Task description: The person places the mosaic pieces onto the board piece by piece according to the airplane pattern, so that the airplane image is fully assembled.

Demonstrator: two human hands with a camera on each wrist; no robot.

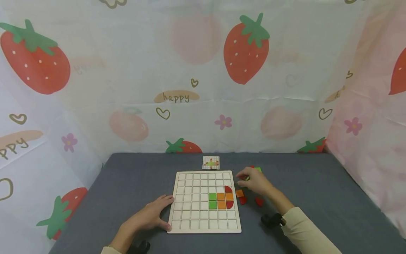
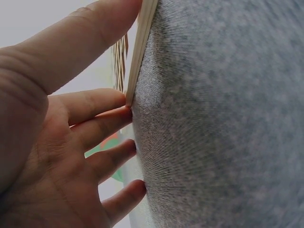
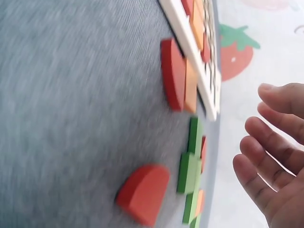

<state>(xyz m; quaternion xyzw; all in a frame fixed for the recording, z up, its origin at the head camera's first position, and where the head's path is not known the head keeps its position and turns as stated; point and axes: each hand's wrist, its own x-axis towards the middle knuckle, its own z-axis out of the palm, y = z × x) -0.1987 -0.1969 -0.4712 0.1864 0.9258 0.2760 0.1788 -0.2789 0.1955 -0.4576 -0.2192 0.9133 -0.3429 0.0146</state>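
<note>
A pale wooden grid board (image 1: 188,215) lies on the table, with green squares (image 1: 212,205), orange squares (image 1: 221,197) and red quarter-round pieces (image 1: 229,205) in its right-hand cells. My left hand (image 1: 153,211) touches the board's left edge with thumb and fingertips, fingers spread, as the left wrist view (image 2: 71,137) confirms. Just off the board's right side, my right hand (image 1: 255,180) hovers over loose green blocks (image 3: 190,173). Its fingers are loosely bent, and the right wrist view shows nothing between them.
Beside the board's right edge lie a loose orange square (image 1: 239,193) and red quarter-round pieces (image 1: 259,201). A small card with a coloured grid pattern (image 1: 210,162) lies behind the board. Grey cloth (image 1: 136,176) covers the table; a strawberry-print curtain (image 1: 203,134) hangs behind.
</note>
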